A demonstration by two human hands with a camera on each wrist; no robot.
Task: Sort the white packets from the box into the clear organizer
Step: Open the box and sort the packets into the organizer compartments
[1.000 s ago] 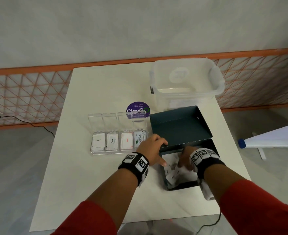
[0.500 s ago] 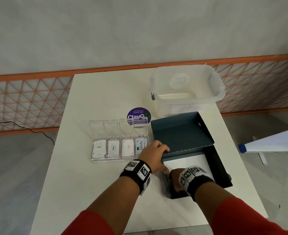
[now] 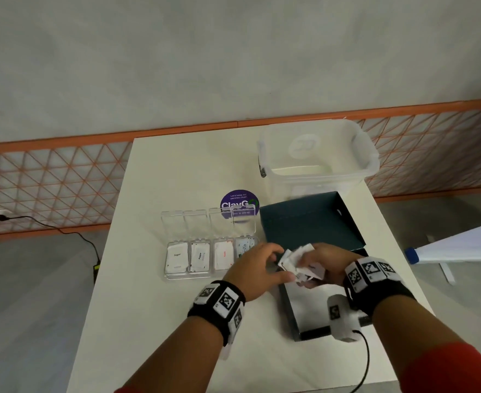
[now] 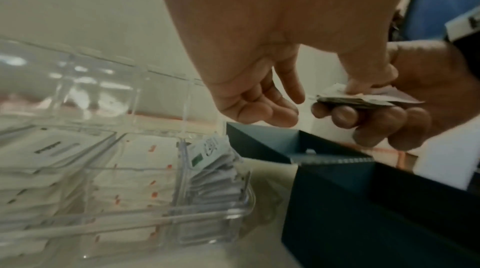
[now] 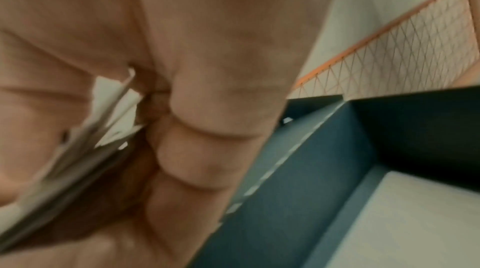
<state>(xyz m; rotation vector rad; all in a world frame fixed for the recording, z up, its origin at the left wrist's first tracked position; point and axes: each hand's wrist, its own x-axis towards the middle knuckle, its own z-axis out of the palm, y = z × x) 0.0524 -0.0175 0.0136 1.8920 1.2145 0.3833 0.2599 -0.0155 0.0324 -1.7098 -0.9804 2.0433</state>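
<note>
The right hand [image 3: 323, 260] grips a stack of white packets [image 3: 296, 260] above the dark box [image 3: 291, 307], fingers curled beneath it. The left hand [image 3: 257, 269] hovers just beside it over the box's left wall, its thumb on top of the stack, its fingers loose and holding nothing. The box sits toward the table's [image 3: 177, 165] right edge. Left of it, the clear organizer [image 3: 205, 275] lies with lids raised, packets filling its four compartments.
</note>
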